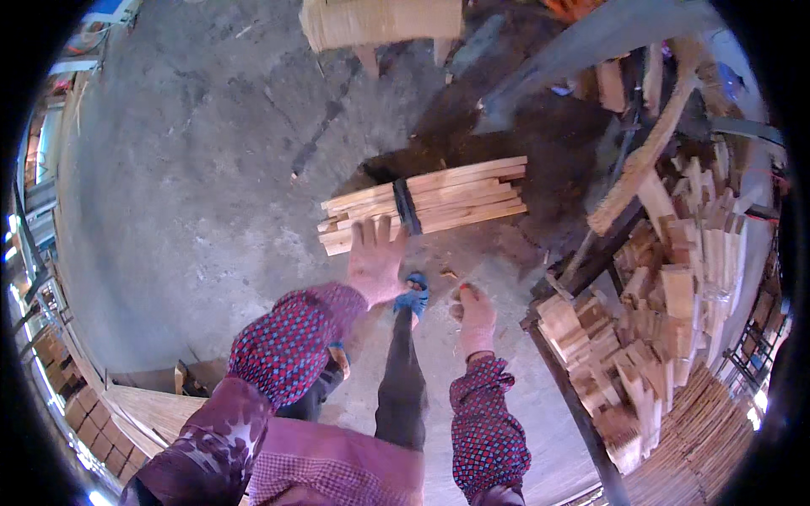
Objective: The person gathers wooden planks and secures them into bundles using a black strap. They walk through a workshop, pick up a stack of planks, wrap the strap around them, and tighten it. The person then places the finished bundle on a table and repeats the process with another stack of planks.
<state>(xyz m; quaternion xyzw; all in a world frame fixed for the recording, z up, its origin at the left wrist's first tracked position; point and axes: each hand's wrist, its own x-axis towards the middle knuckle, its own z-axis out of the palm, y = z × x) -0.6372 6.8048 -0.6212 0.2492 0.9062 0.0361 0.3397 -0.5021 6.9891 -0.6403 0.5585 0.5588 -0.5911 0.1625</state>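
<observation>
A bundle of wooden slats (439,201), tied round its middle with a dark strap (407,207), lies on the concrete floor in front of me. My left hand (375,257) is stretched out flat just short of the bundle's near left end, fingers spread, holding nothing. My right hand (475,314) hangs lower and to the right with its fingers loosely curled and nothing visible in it. Both arms wear red patterned sleeves. My leg and a blue shoe (411,295) show between the hands.
A heap of short wooden offcuts (666,312) fills a dark-framed bench (565,388) on the right. A stack of pale boards on legs (380,21) stands at the far top. Flat boards (152,413) lie at the lower left. Dark patches stain the floor behind the bundle.
</observation>
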